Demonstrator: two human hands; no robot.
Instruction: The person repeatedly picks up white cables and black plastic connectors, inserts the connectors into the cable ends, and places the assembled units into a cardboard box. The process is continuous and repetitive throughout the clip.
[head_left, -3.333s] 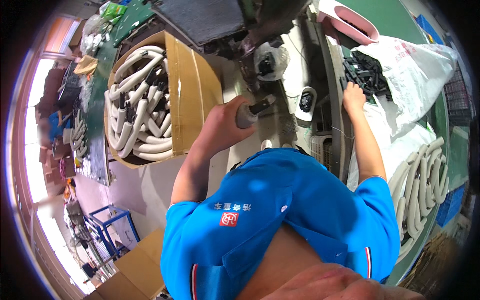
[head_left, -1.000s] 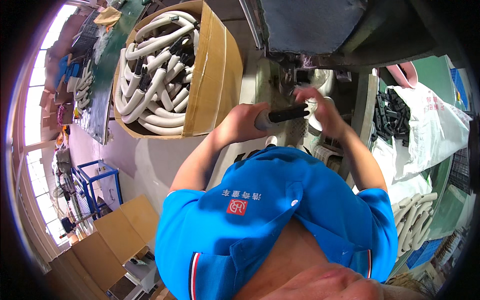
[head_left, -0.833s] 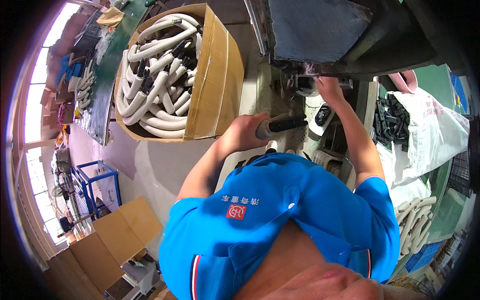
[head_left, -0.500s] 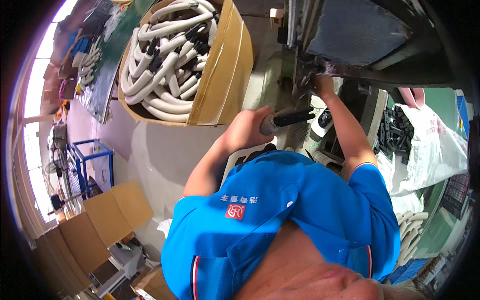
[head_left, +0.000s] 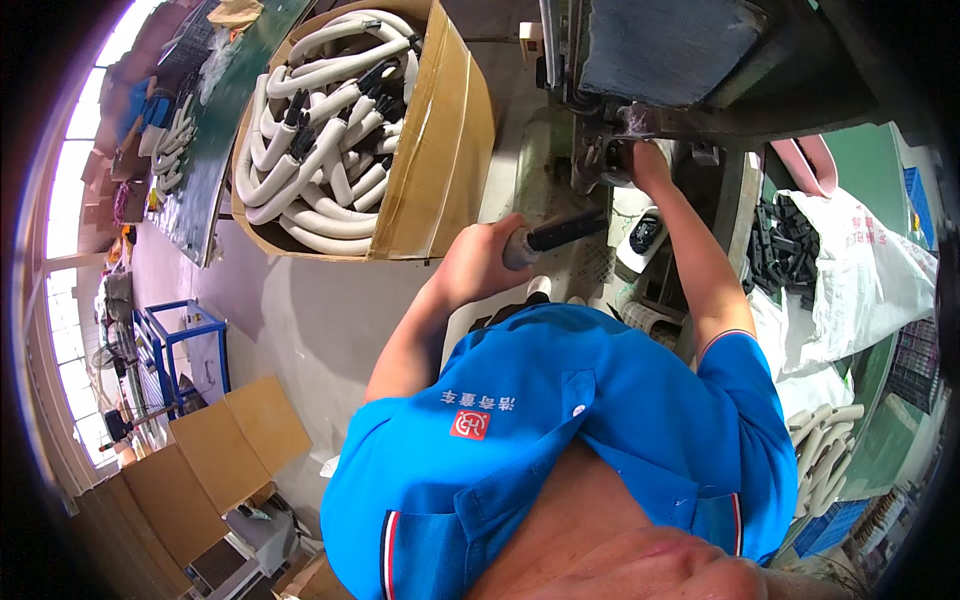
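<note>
My left hand [head_left: 478,262] is closed around a pale tube [head_left: 518,249], most of which it hides. From the tube's end a black plastic fitting [head_left: 566,231] points right, toward the machine. At the lower edge of the dark metal machine [head_left: 672,50], my right hand [head_left: 648,165] reaches in beside a metal fixture [head_left: 598,160]. Its fingers are hidden there, so what they touch does not show.
A cardboard box [head_left: 440,150] full of pale bent tubes with black ends stands at front left. On the right, a white sack [head_left: 870,270] lies by a heap of black plastic parts [head_left: 782,245]. Pale tubes [head_left: 822,450] lie below it. A blue frame cart [head_left: 185,340] stands left.
The machine and the box sit slightly farther left in view. My left hand still grips the tube and has shifted a little left; my right hand stays at the machine.
</note>
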